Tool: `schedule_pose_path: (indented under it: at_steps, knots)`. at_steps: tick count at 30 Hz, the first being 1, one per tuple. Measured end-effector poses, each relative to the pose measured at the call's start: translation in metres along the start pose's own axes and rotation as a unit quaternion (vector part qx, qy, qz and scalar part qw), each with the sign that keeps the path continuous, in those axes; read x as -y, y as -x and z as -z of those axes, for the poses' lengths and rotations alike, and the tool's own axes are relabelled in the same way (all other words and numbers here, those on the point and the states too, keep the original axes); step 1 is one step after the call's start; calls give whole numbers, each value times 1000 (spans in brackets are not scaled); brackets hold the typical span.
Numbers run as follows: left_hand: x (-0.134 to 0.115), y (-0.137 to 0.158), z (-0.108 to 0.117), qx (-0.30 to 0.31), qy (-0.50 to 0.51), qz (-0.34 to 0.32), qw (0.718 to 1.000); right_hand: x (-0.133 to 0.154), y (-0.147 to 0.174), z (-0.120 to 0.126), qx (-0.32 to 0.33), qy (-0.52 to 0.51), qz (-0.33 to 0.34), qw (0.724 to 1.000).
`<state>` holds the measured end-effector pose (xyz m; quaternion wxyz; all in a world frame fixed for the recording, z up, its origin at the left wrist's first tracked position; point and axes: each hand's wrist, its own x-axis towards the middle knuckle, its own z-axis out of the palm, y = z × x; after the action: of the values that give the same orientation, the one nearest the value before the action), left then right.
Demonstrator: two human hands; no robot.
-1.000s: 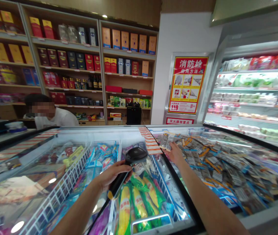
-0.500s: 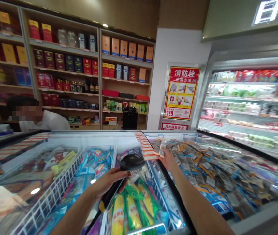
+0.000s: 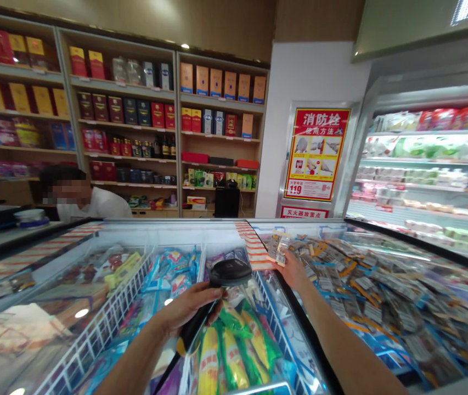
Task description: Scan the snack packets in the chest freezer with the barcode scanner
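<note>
My left hand (image 3: 190, 307) is wrapped round the handle of a black handheld barcode scanner (image 3: 230, 272), whose head points forward above the freezer. A cord trails from the handle's lower end. Between the fingers of my right hand (image 3: 293, 270) is a small flat packet (image 3: 278, 248) with pale, label-like print, held over the freezer's middle divider. Many similar packets (image 3: 365, 285) lie heaped to the right of it; whether they rest on the glass or under it I cannot tell. Below the scanner, yellow corn in green wrappers (image 3: 234, 356) lies in a freezer basket.
A white wire basket wall (image 3: 94, 334) and blue bags (image 3: 172, 269) show on the left side of the freezer. Striped orange tape (image 3: 254, 247) runs along the divider. A person (image 3: 94, 197) in white is beyond the left end. Shelves of boxes (image 3: 127, 109) line the back wall.
The view has turned slightly left, so everything sits further right in the picture. Both hands keep their hold on the scanner and the packet, with little other movement.
</note>
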<state>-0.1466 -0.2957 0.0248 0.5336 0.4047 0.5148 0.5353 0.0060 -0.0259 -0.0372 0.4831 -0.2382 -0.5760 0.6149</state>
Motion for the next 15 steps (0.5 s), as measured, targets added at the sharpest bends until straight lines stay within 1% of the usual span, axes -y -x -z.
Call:
schedule_pose_path:
  at_steps: [3,5,7,9,12,15]
  knots:
    - [-1,-1,2,4,12,-8,1000,2,2,-2,6,-24,-8,1000]
    - [0,-1,2,9,12,-7,1000,3,3,-3,0,-64,-20,998]
    - [1,-1,1,9,13,-3,1000,2,3,-3,-17,-122,-47,991]
    - [3,-1,0,10,15,-11,1000,-1,0,-1,-25,-159,-63,985]
    - [6,-2,0,12,24,-19,999,-5,-4,2,-40,-168,-62,983]
    - [8,-3,1,17,24,-15,999,-4,-2,2,-35,-129,-39,990]
